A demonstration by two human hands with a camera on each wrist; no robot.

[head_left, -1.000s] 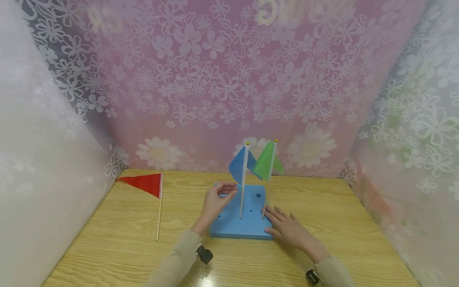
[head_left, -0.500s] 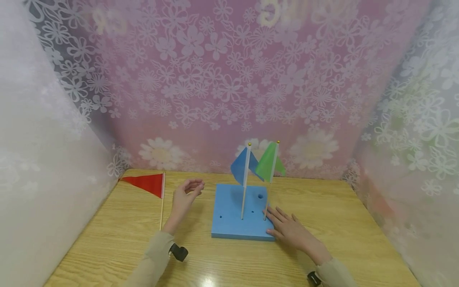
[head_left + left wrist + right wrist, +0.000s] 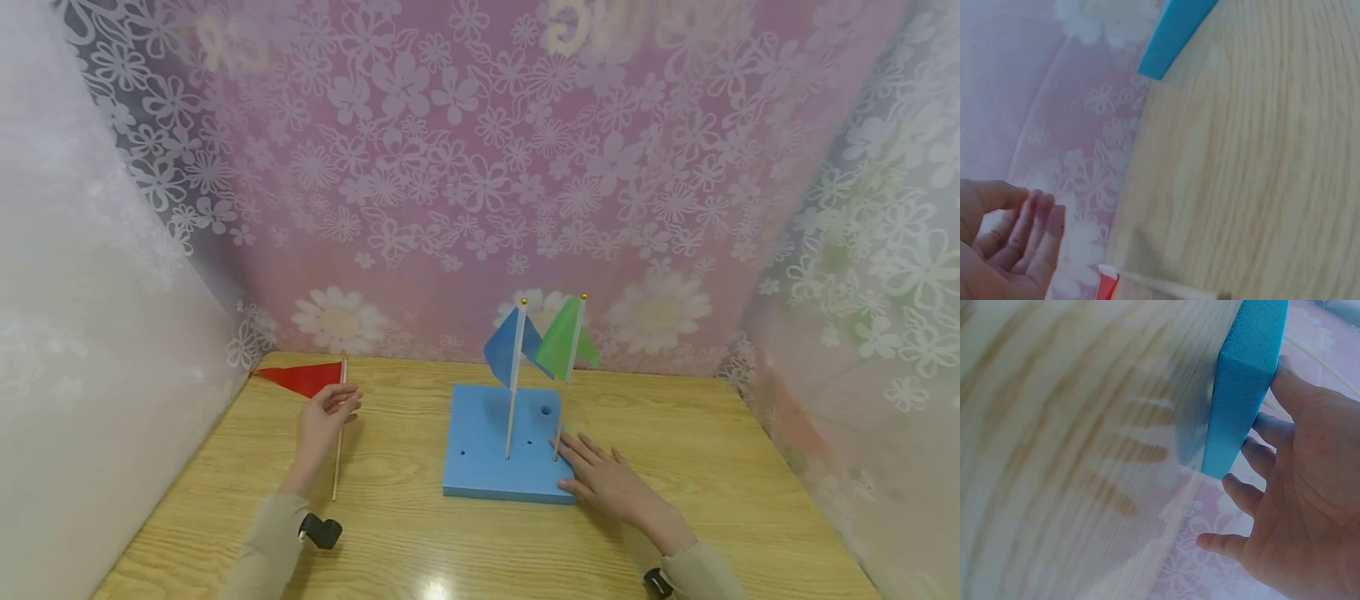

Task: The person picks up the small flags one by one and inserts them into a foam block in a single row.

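Observation:
A red triangular flag [image 3: 300, 378] on a thin wooden stick [image 3: 337, 467] lies on the table at the left. Over it hovers my left hand [image 3: 322, 421], fingers loosely curved and holding nothing; in the left wrist view the flag's red corner [image 3: 1107, 282] shows below the hand, apart from it. A blue foam block [image 3: 480, 475] lies in the middle, with a blue flag [image 3: 501, 350] and a green flag [image 3: 558, 343] standing upright in its holes. My right hand [image 3: 611, 483] rests with spread, straight fingers on the block's right edge.
Small holes and one larger hole [image 3: 546, 410] show in the block's top. Wood-grained table [image 3: 405, 533] lies around the block. A flowered pink cloth [image 3: 420, 208] hangs behind the table, with pale cloth at both sides.
My left hand has moved left, away from the blue flag and block, to the red flag. The right hand stays at the block's edge.

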